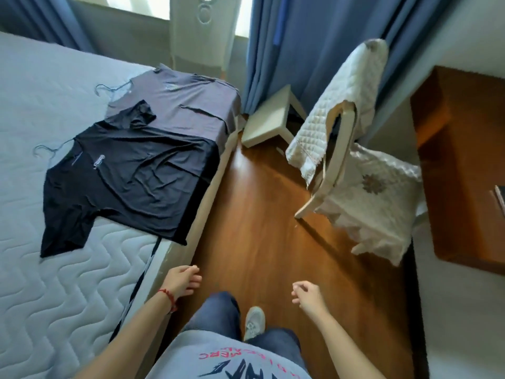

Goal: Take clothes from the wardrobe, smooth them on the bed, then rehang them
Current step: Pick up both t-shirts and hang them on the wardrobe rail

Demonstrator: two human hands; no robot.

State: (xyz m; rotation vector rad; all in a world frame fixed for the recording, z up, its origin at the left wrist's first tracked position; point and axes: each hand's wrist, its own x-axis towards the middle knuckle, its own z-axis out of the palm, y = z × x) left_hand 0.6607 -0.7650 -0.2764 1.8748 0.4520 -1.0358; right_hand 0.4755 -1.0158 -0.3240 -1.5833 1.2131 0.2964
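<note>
Two T-shirts lie flat on the quilted grey bed (pixel 54 283), each on a wire hanger. The black T-shirt (pixel 128 176) is nearer, its hem hanging over the bed's edge, its hanger hook (pixel 43 150) poking out at the collar. The grey T-shirt (pixel 185 102) lies beyond it, partly overlapped by the black sleeve, with its own hanger hook (pixel 105 87). My left hand (pixel 181 280) hovers by the bed's edge, fingers loosely curled, holding nothing. My right hand (pixel 307 295) hangs over the wooden floor, loosely curled and empty. The wardrobe is out of view.
A wooden floor aisle (pixel 259 214) runs between the bed and a chair (pixel 336 149) draped with a white quilted cover and a cushion. A small white stool (pixel 269 117) stands by blue curtains. A brown wooden desk (pixel 464 160) is at right.
</note>
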